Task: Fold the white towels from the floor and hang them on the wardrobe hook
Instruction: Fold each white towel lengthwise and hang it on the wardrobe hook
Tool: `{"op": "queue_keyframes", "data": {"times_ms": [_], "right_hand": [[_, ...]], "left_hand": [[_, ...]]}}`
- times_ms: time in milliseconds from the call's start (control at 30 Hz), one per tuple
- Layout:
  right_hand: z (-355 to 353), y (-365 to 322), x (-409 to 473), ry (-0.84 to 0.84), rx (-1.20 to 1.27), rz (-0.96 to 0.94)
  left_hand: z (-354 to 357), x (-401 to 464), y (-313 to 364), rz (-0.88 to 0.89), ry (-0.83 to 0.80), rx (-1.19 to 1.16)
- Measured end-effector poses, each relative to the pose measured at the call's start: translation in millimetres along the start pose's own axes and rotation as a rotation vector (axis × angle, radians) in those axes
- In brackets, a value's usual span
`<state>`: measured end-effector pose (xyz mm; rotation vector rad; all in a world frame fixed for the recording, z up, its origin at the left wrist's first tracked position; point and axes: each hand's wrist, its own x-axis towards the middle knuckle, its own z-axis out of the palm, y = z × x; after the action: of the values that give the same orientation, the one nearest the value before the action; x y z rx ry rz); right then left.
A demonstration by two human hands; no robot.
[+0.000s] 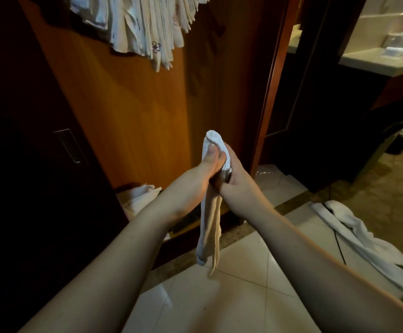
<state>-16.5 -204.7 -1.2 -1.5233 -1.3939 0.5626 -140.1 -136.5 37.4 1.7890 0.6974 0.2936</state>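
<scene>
The pale tiled floor (243, 296) (glossy, with a darker stone strip crossing it) carries a long crumpled white towel (363, 241) at right, another bunched towel (138, 200) against the wardrobe's foot, and clear plastic wrapping (267, 175) near the doorway.

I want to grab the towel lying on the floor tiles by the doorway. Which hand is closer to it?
Right. The right hand grips the folded towel nearer the floor towel; the left hand grips it on the far side.
</scene>
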Motion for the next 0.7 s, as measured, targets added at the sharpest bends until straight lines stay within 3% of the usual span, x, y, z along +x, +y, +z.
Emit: {"op": "queue_keyframes", "data": {"times_ms": [133, 267, 367, 467, 567, 700], "right_hand": [[-9.7, -4.0, 9.0, 0.091, 0.011, 0.074], [-38.0, -14.8, 25.4, 0.054, 0.062, 0.091], [-58.2, -27.4, 41.2, -0.042, 0.281, 0.062], [-73.5, -40.2, 57.4, -0.117, 0.443, 0.051], [-87.3, -50.2, 67.5, -0.116, 0.557, 0.011], [-96.8, -36.4, 70.6, -0.057, 0.781, 0.040]], "left_hand": [[-11.7, 4.9, -7.8, 0.057, 0.083, -0.064], [-28.8, 11.8, -17.5, 0.243, 0.543, -0.039], [-39.2, 23.4, -15.7, 0.127, 0.392, -0.311], [-47.1, 30.6, -8.1, 0.067, 0.167, -0.401], [-51.2, 32.8, 5.5, 0.141, 0.035, -0.462], [-50.3, 31.0, 30.4, 0.201, -0.003, -0.477]]}}
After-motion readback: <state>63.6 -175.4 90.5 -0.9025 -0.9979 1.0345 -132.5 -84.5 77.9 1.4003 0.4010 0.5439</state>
